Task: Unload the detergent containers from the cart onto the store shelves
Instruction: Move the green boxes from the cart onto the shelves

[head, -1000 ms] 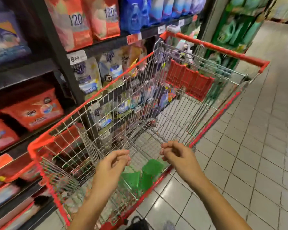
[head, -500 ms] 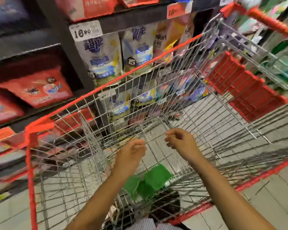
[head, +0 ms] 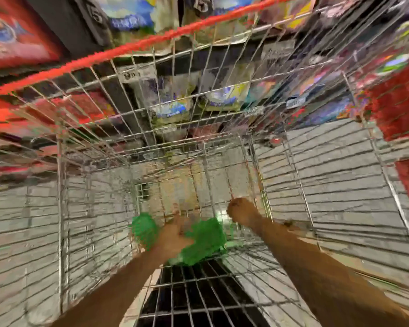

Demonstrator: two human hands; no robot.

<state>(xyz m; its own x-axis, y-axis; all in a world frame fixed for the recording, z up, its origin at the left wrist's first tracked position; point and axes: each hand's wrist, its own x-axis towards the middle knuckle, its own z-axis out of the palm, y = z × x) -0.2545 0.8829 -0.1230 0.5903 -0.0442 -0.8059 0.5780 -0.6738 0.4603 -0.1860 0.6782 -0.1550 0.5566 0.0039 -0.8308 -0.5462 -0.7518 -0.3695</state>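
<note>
At the bottom of the wire cart [head: 137,44], toward its near end, the green-topped detergent containers [head: 203,239] are sitting low on the basket floor, with the stocked store shelves [head: 57,20] standing just beyond the far wall of the basket. Blur is smearing the whole view, so fine detail is not showing. The left hand [head: 175,234] is lying right among the green tops, touching or overlapping them, but I cannot tell whether its fingers are closing round one or merely resting there. The right hand [head: 242,212] is hanging a little beyond and to the side, apart from the green. It is looking bunched, yet the blur is hiding whether it is clenched or simply loose, and nothing is showing in it. The step in hand, as I am judging it, is taking hold of a container for lifting out. Doing that well is asking for a grip on the neck or handle rather than the cap alone, since a full container is likely weighing enough to slip. A second hand under the body is probably making the lift steadier, and the container is needing to rise straight up past the rim before swinging shelfward, clear of the wire sides and the red seat flap [head: 401,109].
</note>
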